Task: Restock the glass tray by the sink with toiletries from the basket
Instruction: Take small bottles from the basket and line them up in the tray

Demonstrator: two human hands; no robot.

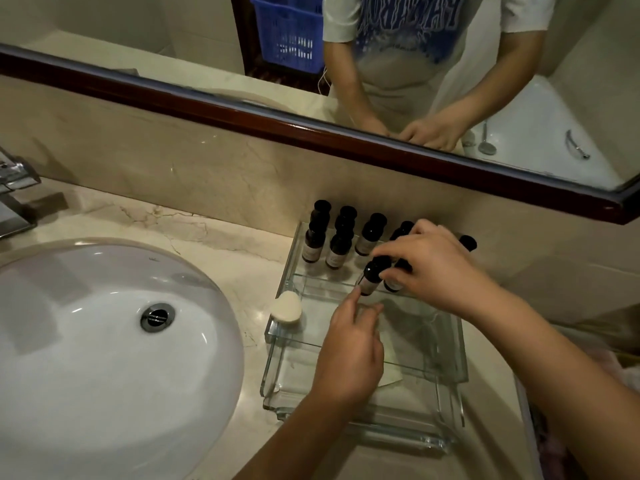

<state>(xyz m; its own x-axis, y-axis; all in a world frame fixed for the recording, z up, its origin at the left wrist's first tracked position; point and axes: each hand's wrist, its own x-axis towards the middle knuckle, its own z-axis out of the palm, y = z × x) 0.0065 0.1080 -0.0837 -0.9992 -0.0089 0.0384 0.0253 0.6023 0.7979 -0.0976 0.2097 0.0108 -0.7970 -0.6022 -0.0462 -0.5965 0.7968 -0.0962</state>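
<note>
Right hand (436,271) pinches the cap of a small dark bottle (370,280) from above, fingers curled tight. The left hand (349,355) holds nothing and puts one straight forefinger to the bottle's foot, squaring it up with the rest, I'd say. Just beyond the fingers stands the back row of bottles (337,249), all in the glass tray (277,344) beneath both hands, with soap (286,306) on its rim to the left and the sink (104,341) further left.

The pale stone counter (221,233) holds a round white sink (86,341), a glass tray (277,393) just beside it, and a tap (14,188) at the far left.
</note>
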